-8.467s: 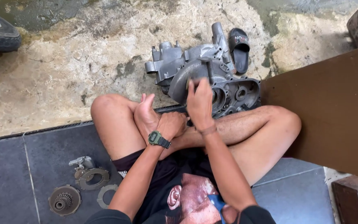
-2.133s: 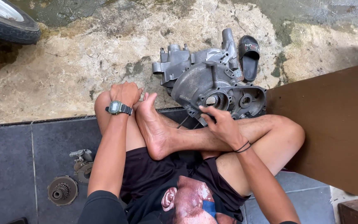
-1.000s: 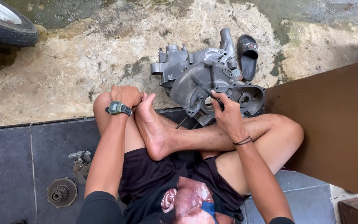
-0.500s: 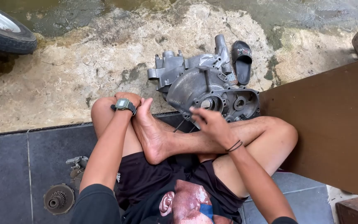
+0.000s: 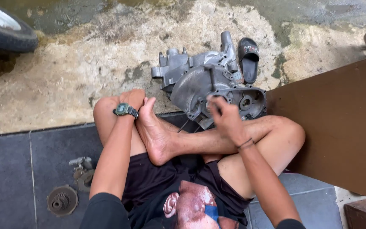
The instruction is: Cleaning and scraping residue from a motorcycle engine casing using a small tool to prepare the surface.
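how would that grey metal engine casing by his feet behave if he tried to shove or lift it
The engine casing looks like thick cast metal, so probably heavy and rigid. Its broad, lumpy body lies low on the rough concrete floor, so it would likely scrape rather than roll or tip. The right hand reaches it at its near edge; greasy surfaces may be slippery, though that is hard to tell.

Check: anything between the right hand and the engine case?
Nothing visible. The right hand is already at the engine case, fingers against its round side cover. The left hand rests on the knee, off to the side.

Right hand [image 5: 225, 118] touches grey engine casing [image 5: 200, 85]; left hand [image 5: 134, 98] rests on knee.
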